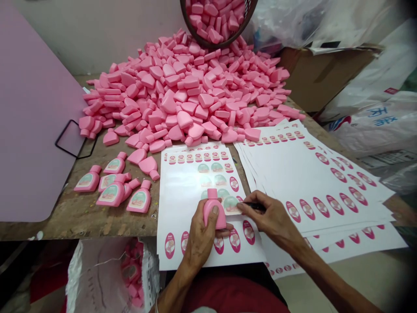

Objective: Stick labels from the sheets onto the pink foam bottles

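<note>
A small pink bottle (pixel 215 214) stands upright in my left hand (pixel 202 232), its front bare and my thumb across it. My right hand (pixel 265 217) pinches the edge of a green-and-cream label (pixel 231 205) just right of the bottle, and a thin black tool (pixel 255 206) is held in the same fingers. Under both hands lies a white sticker sheet (pixel 179 195) with green labels and pink oval stickers. Several labelled pink bottles (pixel 110 194) rest on the table to the left.
A large heap of pink bottles (pixel 182 93) covers the table's back, below a tipped brown basket (pixel 221 45). More sticker sheets (pixel 276 169) spread to the right. A cardboard box (pixel 316 78) sits behind them. An open white sack (pixel 94 278) holding pink bottles is below the table's front edge.
</note>
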### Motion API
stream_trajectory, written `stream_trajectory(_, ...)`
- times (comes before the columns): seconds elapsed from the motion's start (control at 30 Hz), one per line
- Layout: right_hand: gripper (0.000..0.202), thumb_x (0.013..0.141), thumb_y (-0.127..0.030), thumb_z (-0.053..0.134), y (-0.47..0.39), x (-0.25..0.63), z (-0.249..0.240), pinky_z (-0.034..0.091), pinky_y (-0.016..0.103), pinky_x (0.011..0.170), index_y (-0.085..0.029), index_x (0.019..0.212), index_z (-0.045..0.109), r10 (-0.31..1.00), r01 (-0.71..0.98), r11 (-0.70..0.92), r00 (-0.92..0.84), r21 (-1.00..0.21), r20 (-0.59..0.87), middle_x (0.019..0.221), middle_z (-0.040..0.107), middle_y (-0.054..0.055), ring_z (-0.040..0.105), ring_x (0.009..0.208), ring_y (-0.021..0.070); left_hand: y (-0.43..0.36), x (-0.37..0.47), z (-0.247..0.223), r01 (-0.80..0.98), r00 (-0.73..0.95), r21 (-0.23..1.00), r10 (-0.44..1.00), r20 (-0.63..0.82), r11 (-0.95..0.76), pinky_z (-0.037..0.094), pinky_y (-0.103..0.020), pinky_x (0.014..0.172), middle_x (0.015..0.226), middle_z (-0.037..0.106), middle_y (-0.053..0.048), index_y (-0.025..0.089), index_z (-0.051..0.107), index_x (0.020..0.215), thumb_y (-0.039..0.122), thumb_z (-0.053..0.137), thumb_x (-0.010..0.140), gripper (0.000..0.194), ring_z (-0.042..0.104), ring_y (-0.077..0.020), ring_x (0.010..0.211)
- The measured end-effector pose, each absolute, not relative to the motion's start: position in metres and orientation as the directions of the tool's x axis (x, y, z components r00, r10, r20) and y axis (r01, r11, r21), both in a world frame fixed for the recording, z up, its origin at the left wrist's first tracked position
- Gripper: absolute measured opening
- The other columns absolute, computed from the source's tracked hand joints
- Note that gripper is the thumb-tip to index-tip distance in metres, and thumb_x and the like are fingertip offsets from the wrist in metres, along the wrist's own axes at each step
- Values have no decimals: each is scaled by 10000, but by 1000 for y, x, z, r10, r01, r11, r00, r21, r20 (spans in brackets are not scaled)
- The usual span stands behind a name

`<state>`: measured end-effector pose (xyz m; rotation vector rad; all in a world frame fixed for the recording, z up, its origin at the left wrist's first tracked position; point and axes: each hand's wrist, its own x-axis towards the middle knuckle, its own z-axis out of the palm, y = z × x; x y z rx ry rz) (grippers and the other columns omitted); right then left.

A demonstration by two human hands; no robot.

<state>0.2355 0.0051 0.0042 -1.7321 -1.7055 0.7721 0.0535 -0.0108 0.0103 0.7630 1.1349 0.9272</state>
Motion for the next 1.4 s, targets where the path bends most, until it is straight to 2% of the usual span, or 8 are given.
stream_trajectory(0.03, 306, 792, -491, 604, 11, 241, 7, 436, 251, 514, -194, 724, 579, 997, 613, -68, 24, -787, -68, 646, 629, -3, 576, 581, 140, -11, 53, 11, -221, 141, 873, 900, -413, 436, 583, -292, 601, 908, 665, -79, 166, 494, 1134, 487, 524, 851, 430, 695, -182, 646)
stream_trajectory(0.1, 331, 770, -516, 622, 19, 247, 16, 433, 237, 497, -191, 721, 588, 995, 564, -101, 44, -820, -92, 636, 616, -6, 564, 581, 134, -11, 51, 13, -244, 126, 865, 898, -421, 439, 580, -291, 628, 834, 684, -82, 147, 512, 1123, 489, 540, 844, 443, 698, -192, 664)
stream_trajectory(0.3, 268, 782, -473, 636, 14, 225, 38, 489, 229, 586, -208, 812, 659, 1000, 527, -10, -2, -850, -13, 754, 663, 13, 597, 670, 138, -10, 49, 13, -454, 80, 786, 898, -433, 419, 575, -271, 600, 1048, 671, -129, 144, 546, 1143, 549, 512, 843, 505, 697, -208, 775)
stream_trajectory(0.4, 253, 770, -450, 656, 11, 204, 40, 534, 261, 649, -219, 862, 698, 999, 486, 46, -13, -873, 45, 825, 706, 31, 645, 733, 171, -8, 49, 15, -565, 89, 711, 887, -453, 419, 578, -276, 576, 1058, 664, -137, 116, 567, 1142, 573, 439, 870, 546, 689, -218, 802)
stream_trajectory(0.57, 250, 768, -439, 657, 10, 186, 37, 573, 316, 706, -232, 886, 735, 996, 461, 90, -37, -883, 82, 875, 737, 40, 686, 795, 213, -5, 47, 18, -652, 124, 643, 893, -433, 402, 586, -293, 601, 1000, 683, -124, 113, 583, 1148, 570, 382, 896, 559, 685, -217, 822)
stream_trajectory(0.73, 234, 788, -421, 643, 8, 183, 36, 574, 314, 658, -240, 905, 735, 993, 477, 118, -69, -871, 97, 884, 737, 40, 684, 760, 206, -5, 46, 20, -654, 125, 658, 911, -394, 374, 589, -302, 636, 993, 688, -110, 135, 581, 1162, 600, 376, 883, 580, 681, -218, 849)
stream_trajectory(0.93, 220, 805, -396, 634, 6, 183, 31, 557, 323, 705, -242, 937, 720, 984, 528, 175, -83, -831, 154, 914, 723, 36, 667, 782, 192, -6, 47, 20, -657, 111, 668, 921, -373, 349, 590, -290, 650, 1023, 680, -104, 142, 578, 1167, 577, 346, 904, 559, 674, -212, 882)
stream_trajectory(1.4, 202, 822, -361, 621, 7, 181, 29, 543, 335, 698, -221, 933, 716, 962, 592, 263, -98, -762, 256, 879, 720, 51, 653, 759, 189, -5, 46, 20, -666, 124, 659, 922, -366, 350, 596, -307, 639, 1076, 666, -123, 141, 575, 1178, 567, 319, 916, 562, 680, -228, 887)
